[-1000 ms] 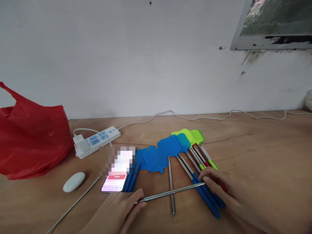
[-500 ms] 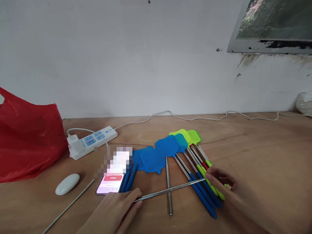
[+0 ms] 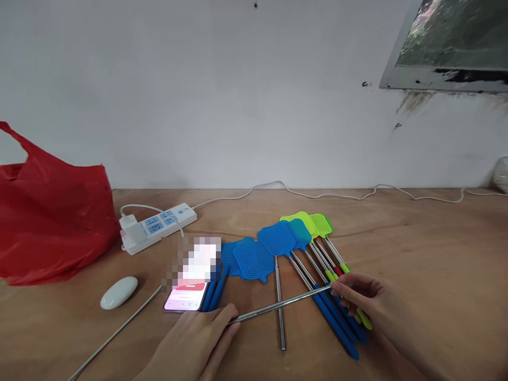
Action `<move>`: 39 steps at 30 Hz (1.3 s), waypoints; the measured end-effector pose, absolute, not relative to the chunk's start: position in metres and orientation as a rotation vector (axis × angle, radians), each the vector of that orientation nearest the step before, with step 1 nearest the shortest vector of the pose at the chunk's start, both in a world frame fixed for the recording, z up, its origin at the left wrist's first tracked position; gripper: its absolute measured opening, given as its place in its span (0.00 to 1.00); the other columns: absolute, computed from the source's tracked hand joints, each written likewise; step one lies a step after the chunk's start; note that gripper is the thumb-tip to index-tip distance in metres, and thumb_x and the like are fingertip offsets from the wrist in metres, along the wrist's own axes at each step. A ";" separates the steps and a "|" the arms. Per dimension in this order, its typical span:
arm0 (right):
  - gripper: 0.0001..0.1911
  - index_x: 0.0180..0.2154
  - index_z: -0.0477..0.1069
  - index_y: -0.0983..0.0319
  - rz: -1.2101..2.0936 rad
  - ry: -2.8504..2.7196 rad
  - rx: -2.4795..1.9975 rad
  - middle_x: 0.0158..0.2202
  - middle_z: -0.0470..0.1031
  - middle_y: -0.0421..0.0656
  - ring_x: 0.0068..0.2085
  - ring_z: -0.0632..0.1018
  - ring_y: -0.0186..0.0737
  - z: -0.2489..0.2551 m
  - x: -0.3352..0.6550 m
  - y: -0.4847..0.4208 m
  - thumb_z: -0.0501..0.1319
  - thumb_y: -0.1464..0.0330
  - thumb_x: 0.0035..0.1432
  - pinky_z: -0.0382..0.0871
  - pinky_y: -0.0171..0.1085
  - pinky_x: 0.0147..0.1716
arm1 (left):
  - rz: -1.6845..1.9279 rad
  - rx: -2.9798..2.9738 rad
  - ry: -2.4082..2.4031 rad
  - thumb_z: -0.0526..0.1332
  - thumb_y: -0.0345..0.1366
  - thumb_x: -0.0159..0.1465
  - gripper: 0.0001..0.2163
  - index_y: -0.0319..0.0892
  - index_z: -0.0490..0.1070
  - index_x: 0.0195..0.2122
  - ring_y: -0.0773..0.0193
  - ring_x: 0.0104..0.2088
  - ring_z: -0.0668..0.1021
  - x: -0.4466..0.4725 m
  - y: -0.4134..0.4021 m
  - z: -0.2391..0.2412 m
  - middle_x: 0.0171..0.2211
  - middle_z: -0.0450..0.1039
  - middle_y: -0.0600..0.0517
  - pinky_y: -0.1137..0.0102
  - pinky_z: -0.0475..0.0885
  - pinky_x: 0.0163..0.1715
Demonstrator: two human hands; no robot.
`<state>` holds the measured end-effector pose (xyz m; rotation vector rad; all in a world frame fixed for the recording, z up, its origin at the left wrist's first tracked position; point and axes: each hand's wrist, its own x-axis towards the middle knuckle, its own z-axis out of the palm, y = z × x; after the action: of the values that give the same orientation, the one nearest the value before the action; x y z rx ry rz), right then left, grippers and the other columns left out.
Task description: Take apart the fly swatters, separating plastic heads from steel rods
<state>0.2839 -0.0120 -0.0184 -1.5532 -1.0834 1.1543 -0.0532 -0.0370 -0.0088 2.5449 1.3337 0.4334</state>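
Note:
A thin telescopic metal rod (image 3: 273, 307) is stretched between my two hands, slanting up to the right. Its left end is pinched between the thumb and index finger of my left hand (image 3: 194, 338), which is closed. My right hand (image 3: 363, 296) is closed too, its fingertips on the other end. Beneath the rod, a second metal rod (image 3: 282, 328) lies on the table, its top by a blue mesh fly swatter head (image 3: 254, 260). More fly swatters with blue handles (image 3: 337, 325) and a yellow-green head (image 3: 320, 225) fan out under and beyond my right hand.
A lit phone (image 3: 184, 297), partly blurred, lies left of the swatters. Further left are a white mouse (image 3: 119, 292), a power strip (image 3: 178, 214) with a plugged-in charger, and a red plastic bag (image 3: 59, 222). A white cable (image 3: 309, 196) runs along the wall.
The camera view has turned slightly left, so the things on the table appear further right. Both hands keep hold of the rod, with little visible change in their grip.

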 end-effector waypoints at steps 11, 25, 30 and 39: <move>0.29 0.35 0.83 0.61 1.189 -1.116 -1.416 0.23 0.75 0.43 0.22 0.74 0.37 -0.021 0.278 -0.018 0.70 0.43 0.44 0.71 0.36 0.19 | 0.428 2.486 1.461 0.44 0.43 0.76 0.17 0.47 0.69 0.37 0.60 0.27 0.79 -0.058 -0.036 -0.021 0.27 0.76 0.52 0.73 0.66 0.25; 0.26 0.38 0.84 0.61 1.238 -1.141 -1.241 0.24 0.76 0.44 0.22 0.74 0.36 -0.030 0.246 -0.035 0.70 0.46 0.50 0.72 0.34 0.19 | 0.329 2.544 1.412 0.44 0.35 0.73 0.13 0.46 0.63 0.33 0.58 0.23 0.77 -0.041 -0.028 -0.021 0.24 0.74 0.53 0.69 0.55 0.21; 0.26 0.38 0.85 0.60 1.247 -1.128 -1.195 0.23 0.76 0.44 0.22 0.74 0.36 -0.023 0.240 -0.033 0.72 0.46 0.47 0.73 0.34 0.20 | 0.370 2.611 1.421 0.42 0.37 0.75 0.14 0.47 0.61 0.34 0.56 0.23 0.76 -0.039 -0.022 -0.032 0.22 0.72 0.53 0.68 0.49 0.22; 0.27 0.36 0.85 0.62 1.251 -1.158 -1.198 0.24 0.77 0.45 0.23 0.76 0.38 -0.021 0.237 -0.034 0.70 0.45 0.49 0.75 0.36 0.22 | 0.374 2.642 1.374 0.43 0.37 0.75 0.14 0.47 0.59 0.33 0.56 0.23 0.76 -0.039 -0.020 -0.026 0.23 0.73 0.54 0.67 0.48 0.22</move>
<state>0.2373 -0.0344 -0.0208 -1.1978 -1.1584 1.2513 -0.0386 -0.0201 -0.0265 2.6425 1.3737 0.3742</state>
